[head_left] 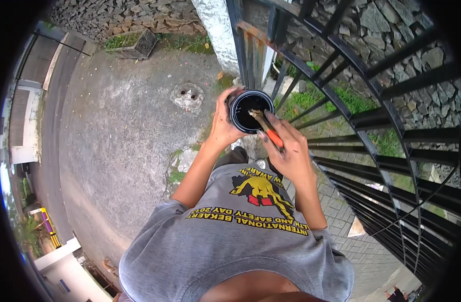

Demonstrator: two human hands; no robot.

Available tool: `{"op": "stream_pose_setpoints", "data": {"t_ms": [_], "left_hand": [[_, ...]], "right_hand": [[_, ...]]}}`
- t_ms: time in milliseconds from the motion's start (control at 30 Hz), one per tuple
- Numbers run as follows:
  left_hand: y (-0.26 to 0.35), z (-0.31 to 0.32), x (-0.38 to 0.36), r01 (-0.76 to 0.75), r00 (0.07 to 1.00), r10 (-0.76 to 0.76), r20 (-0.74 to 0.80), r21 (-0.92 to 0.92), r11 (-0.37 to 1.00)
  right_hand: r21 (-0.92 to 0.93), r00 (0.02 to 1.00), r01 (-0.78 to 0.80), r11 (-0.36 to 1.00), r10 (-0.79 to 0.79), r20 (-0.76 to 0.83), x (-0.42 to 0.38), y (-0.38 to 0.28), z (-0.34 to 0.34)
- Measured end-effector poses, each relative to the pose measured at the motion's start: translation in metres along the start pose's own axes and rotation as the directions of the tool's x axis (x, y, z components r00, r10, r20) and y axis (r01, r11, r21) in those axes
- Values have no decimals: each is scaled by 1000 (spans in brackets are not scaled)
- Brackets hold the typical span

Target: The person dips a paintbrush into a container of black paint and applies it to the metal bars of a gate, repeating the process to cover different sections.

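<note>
My left hand point(222, 120) is wrapped round the side of an open paint can point(235, 108), which holds black paint point(246, 121). Between the fingers of my right hand point(292, 153) is a paintbrush point(273, 137) with an orange handle. The brush's tip end reaches into the can, and its bristles are partly lost in the dark paint. Dark smears mark the fingers of both hands. Just right of the can runs a black metal gate point(363, 73) of bars and curved rails.
A white pillar point(219, 32) stands beyond the can. Rough concrete ground point(124, 121) spreads to the left, with a round drain patch point(187, 96). Stone walling point(386, 30) and grass point(348, 103) lie behind the bars. A planter box point(135, 46) sits by the far wall.
</note>
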State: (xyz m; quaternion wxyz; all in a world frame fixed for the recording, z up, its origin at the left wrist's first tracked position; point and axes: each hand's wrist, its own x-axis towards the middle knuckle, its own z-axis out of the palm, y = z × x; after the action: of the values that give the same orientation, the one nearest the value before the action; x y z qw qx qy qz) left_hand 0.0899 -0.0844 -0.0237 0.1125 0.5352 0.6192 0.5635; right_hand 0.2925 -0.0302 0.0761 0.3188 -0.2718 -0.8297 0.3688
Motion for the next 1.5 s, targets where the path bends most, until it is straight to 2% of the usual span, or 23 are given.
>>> {"op": "stream_pose_setpoints", "data": {"t_ms": [100, 133, 233, 333, 433, 500, 567, 600, 633, 667, 767, 833, 867, 933, 1033, 1133, 1200, 1300, 1433, 1500], "left_hand": [[19, 6, -12, -35, 998, 26, 64, 140, 990], [22, 8, -13, -115, 992, 100, 80, 206, 972], [22, 14, -24, -161, 983, 137, 119, 229, 960], [28, 15, -36, -136, 986, 80, 147, 418, 898], [38, 17, -45, -89, 994, 64, 89, 316, 944], [29, 23, -55, -73, 993, 38, 109, 341, 937], [30, 32, -65, -34, 997, 8, 80, 328, 944], [30, 32, -67, -26, 990, -22, 139, 333, 942], [10, 42, -77, -99, 992, 61, 114, 363, 926], [11, 43, -73, -136, 986, 95, 135, 341, 930], [19, 48, -64, -79, 980, 39, 196, 201, 976], [30, 48, -52, -174, 961, 129, 245, 169, 970], [32, 47, -48, -174, 958, 139, 251, 125, 977], [34, 46, -40, -171, 949, 156, 275, 35, 985], [27, 38, -37, -232, 937, 216, 275, 30, 972], [36, 15, -36, -151, 950, 160, 267, -53, 987], [21, 6, -38, -203, 949, 202, 244, -23, 979], [7, -18, -45, -181, 958, 164, 235, 53, 982], [-13, -46, -38, -223, 963, 201, 183, 112, 968], [-20, -62, -38, -217, 966, 189, 175, 156, 964]], "right_hand": [[-56, 999, -46, 997, 46, 5, -15, 8, 5], [-89, 999, -45, 995, 46, 10, -20, 10, 7], [-145, 995, -78, 986, 86, 50, -35, 15, 11], [-130, 995, -88, 988, 93, 33, -48, 17, 10], [-118, 980, -172, 978, 182, 81, -55, 7, -4], [-81, 997, -81, 993, 80, -17, -63, 18, 0], [-43, 993, -94, 995, 90, -79, -71, 18, -1], [-44, 992, -112, 993, 109, -59, -71, 15, -4], [-95, 995, -72, 993, 65, -73, -77, 23, -2], [-77, 990, -111, 991, 104, -93, -77, 19, -5], [-115, 977, -158, 981, 139, -159, -78, 22, -6], [-75, 959, -197, 977, 176, -220, -81, 14, -10], [-47, 946, -228, 972, 210, -247, -83, 10, -9], [-114, 941, -210, 971, 169, -294, -84, 6, -6], [-139, 929, -216, 966, 159, -334, -85, -5, 6], [-165, 932, -173, 971, 107, -345, -79, -8, 20], [-180, 936, -107, 978, 38, -350, -73, -6, 37], [-153, 944, -220, 963, 171, -282, -65, -23, 56], [-118, 935, -112, 987, 65, -349, -51, -25, 88], [-154, 947, -93, 984, 40, -318, -47, -25, 109]]}}
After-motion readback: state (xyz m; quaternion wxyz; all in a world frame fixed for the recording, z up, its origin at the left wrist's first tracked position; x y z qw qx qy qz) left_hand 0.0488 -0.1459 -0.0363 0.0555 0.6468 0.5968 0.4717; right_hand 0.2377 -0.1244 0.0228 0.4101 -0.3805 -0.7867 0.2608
